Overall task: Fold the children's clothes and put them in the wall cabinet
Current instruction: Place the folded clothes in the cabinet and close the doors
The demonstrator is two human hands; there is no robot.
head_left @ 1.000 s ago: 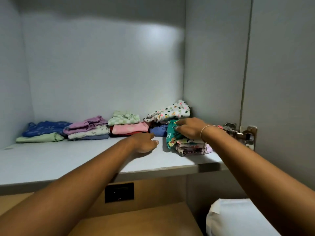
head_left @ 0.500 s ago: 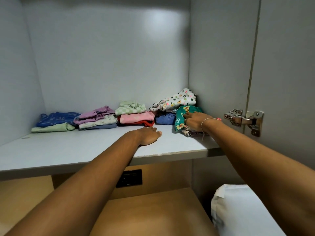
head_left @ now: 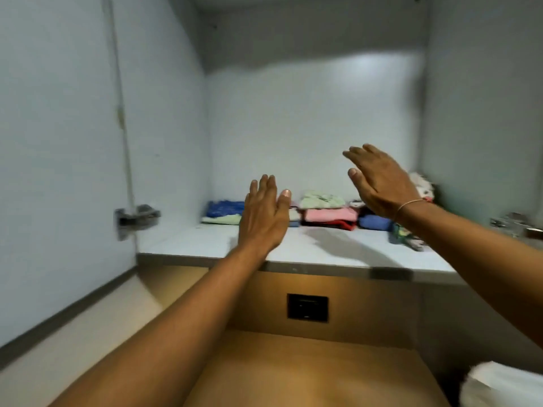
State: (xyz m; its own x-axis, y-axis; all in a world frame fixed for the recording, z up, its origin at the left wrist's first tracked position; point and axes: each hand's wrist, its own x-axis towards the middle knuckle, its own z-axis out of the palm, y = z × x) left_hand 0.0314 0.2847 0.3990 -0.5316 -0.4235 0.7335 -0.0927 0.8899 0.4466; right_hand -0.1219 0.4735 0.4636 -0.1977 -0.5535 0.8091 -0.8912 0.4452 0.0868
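Note:
Folded children's clothes lie in a row at the back of the wall cabinet shelf: a blue and green pile, a pink and red pile, a blue piece and a green patterned stack at the right. My left hand is raised above the shelf front, flat and empty. Higher up and to the right, my right hand hovers with fingers apart, holding nothing. It hides part of the right-hand piles.
The cabinet door stands open at the left with a metal hinge. Another hinge shows at the right. Below the shelf are a wooden panel with a black socket, a wooden surface and a white object.
Both hands have lifted off the shelf. My right hand let go of the green patterned stack, which stays on the shelf. The view has swung left and pulled back.

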